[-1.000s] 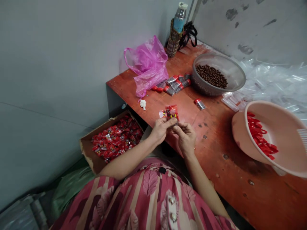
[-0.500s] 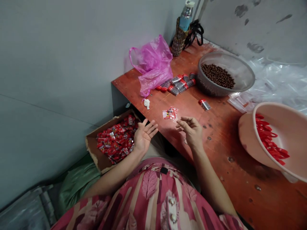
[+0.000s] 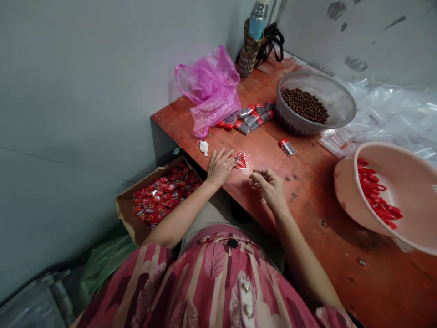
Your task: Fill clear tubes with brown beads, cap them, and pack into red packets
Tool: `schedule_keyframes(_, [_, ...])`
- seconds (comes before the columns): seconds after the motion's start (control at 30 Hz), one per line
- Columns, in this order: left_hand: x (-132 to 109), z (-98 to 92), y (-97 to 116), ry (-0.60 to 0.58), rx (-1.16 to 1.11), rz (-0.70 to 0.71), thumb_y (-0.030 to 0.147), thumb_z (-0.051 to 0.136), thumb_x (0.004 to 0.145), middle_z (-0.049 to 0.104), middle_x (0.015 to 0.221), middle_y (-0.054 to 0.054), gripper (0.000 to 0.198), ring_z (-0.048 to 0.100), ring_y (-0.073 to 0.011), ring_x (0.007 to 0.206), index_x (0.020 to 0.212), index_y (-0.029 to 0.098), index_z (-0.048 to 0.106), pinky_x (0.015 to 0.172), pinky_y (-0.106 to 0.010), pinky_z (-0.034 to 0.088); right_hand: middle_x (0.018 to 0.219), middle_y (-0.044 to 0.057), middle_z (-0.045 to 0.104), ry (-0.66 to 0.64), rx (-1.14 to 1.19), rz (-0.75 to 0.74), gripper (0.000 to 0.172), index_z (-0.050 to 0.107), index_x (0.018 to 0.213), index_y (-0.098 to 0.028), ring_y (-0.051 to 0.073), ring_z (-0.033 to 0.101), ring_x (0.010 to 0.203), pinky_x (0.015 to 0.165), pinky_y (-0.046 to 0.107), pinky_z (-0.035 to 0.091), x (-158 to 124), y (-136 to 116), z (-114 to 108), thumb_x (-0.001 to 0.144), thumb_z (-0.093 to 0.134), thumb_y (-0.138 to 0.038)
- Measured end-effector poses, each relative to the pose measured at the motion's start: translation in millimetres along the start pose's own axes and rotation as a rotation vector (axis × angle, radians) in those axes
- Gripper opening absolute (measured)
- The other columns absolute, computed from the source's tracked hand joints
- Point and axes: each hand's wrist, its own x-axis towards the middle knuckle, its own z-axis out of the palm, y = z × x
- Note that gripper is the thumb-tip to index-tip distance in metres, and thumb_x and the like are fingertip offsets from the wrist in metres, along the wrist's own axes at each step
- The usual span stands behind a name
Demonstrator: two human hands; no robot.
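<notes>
The red wrappers [image 3: 242, 160] lie flat near the edge of the table [image 3: 293, 237], likely so you can reach them easily. Your left hand [image 3: 220, 169] is palm down, fingers a bit spread, tips at the wrappers. Your right hand [image 3: 273, 187] has thumb and fingertips close; I can't tell if they pinch anything. Just before, your left palm faced up, away from the wrappers.
</notes>
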Motion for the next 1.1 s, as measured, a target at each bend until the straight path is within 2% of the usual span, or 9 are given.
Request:
schedule_keyframes(0.2, [-5.7, -4.7, 14.6, 0.151, -0.404, -0.068, 0.028, 0.061, 0.083, 0.058, 0.131, -0.006, 0.015, 0.042, -0.0255, 0.132, 0.094, 0.027, 0.071, 0.114, -0.052, 0.017, 0.093, 0.002, 0.065, 0.016, 0.13, -0.001, 0.046, 0.054, 0.104, -0.02, 0.014, 0.064, 0.073, 0.059, 0.027, 0.053, 23.6, 8.5, 19.1, 0.068, 0.072, -0.043])
schedule_keyframes(0.37, [-8.1, -11.0, 30.8, 0.154, -0.684, -0.113, 0.025, 0.064, 0.08, 0.061, 0.126, -0.003, 0.009, 0.038, -0.024, 0.134, 0.085, 0.028, 0.071, 0.117, -0.049, 0.009, 0.068, -0.007, 0.061, 0.044, 0.269, 0.0, 0.049, 0.051, 0.105, -0.02, 0.01, 0.059, 0.055, 0.056, 0.024, 0.049, 41.1, 13.1, 26.4, 0.063, 0.074, -0.032])
schedule_keyframes(0.57, [-5.5, -18.2, 20.3, 0.117, -0.795, -0.284, 0.036, 0.07, 0.074, 0.067, 0.116, -0.009, 0.038, 0.059, -0.025, 0.111, 0.109, 0.023, 0.068, 0.103, -0.039, 0.04, 0.057, -0.009, 0.055, 0.027, 0.19, 0.008, 0.043, 0.057, 0.094, -0.018, 0.008, 0.051, 0.047, 0.05, 0.022, 0.041, 48.9, -1.1, 23.5, 0.058, 0.076, -0.031])
schedule_keyframes(0.67, [-4.2, -21.0, 17.3, -0.098, -1.016, -0.405, 0.04, 0.072, 0.07, 0.072, 0.087, -0.007, 0.035, 0.066, -0.0194, 0.079, 0.096, 0.017, 0.072, 0.078, -0.031, 0.053, 0.052, -0.01, 0.051, -0.013, 0.149, -0.013, 0.043, 0.058, 0.09, -0.017, 0.006, 0.044, 0.044, 0.048, 0.021, 0.036, 53.3, -9.2, 22.7, 0.055, 0.078, -0.032])
schedule_keyframes(0.73, [-4.0, -21.9, 18.3, -0.176, -1.18, -0.493, 0.04, 0.073, 0.068, 0.069, 0.072, -0.004, 0.029, 0.062, -0.0131, 0.061, 0.082, 0.014, 0.073, 0.062, -0.024, 0.054, 0.052, -0.009, 0.051, -0.025, 0.096, -0.024, 0.045, 0.058, 0.09, -0.017, 0.007, 0.044, 0.045, 0.049, 0.022, 0.035, 60.1, -9.4, 20.8, 0.054, 0.079, -0.035])
schedule_keyframes(0.87, [-4.5, -23.2, 22.0, -0.059, -1.332, -0.682, 0.036, 0.078, 0.062, 0.063, 0.06, -0.001, 0.027, 0.055, -0.0067, 0.049, 0.071, 0.011, 0.07, 0.049, -0.018, 0.051, 0.061, -0.002, 0.06, 0.058, -0.316, -0.152, 0.039, 0.061, 0.091, -0.018, 0.015, 0.054, 0.057, 0.06, 0.029, 0.042, 79.2, 3.2, 11.5, 0.061, 0.075, -0.039])
schedule_keyframes(0.97, [-4.9, -25.8, 25.0, -0.008, -1.376, -0.767, 0.029, 0.078, 0.064, 0.061, 0.059, 0.001, 0.023, 0.056, -0.0063, 0.047, 0.071, 0.01, 0.067, 0.048, -0.018, 0.052, 0.084, 0.007, 0.067, 0.1, -0.673, -0.31, 0.034, 0.065, 0.092, -0.019, 0.024, 0.06, 0.083, 0.077, 0.039, 0.045, 86.4, 11.9, 4.9, 0.063, 0.074, -0.035])
schedule_keyframes(1.03, [-4.7, -27.8, 28.0, 0.004, -1.408, -0.779, 0.026, 0.077, 0.065, 0.062, 0.062, 0.0, 0.021, 0.057, -0.0064, 0.048, 0.073, 0.011, 0.066, 0.049, -0.019, 0.053, 0.099, 0.01, 0.066, 0.132, -0.654, -0.39, 0.035, 0.065, 0.095, -0.019, 0.026, 0.058, 0.096, 0.083, 0.042, 0.044, 83.5, 11.7, 3.9, 0.067, 0.072, -0.038])
schedule_keyframes(1.1, [-3.9, -29.1, 31.9, 0.01, -1.435, -0.763, 0.026, 0.078, 0.065, 0.063, 0.065, 0.0, 0.022, 0.058, -0.0067, 0.05, 0.075, 0.011, 0.064, 0.05, -0.019, 0.054, 0.101, 0.009, 0.066, 0.11, -0.438, -0.376, 0.037, 0.063, 0.099, -0.019, 0.023, 0.06, 0.092, 0.081, 0.039, 0.046, 75.1, 7.2, 5.7, 0.073, 0.066, -0.045])
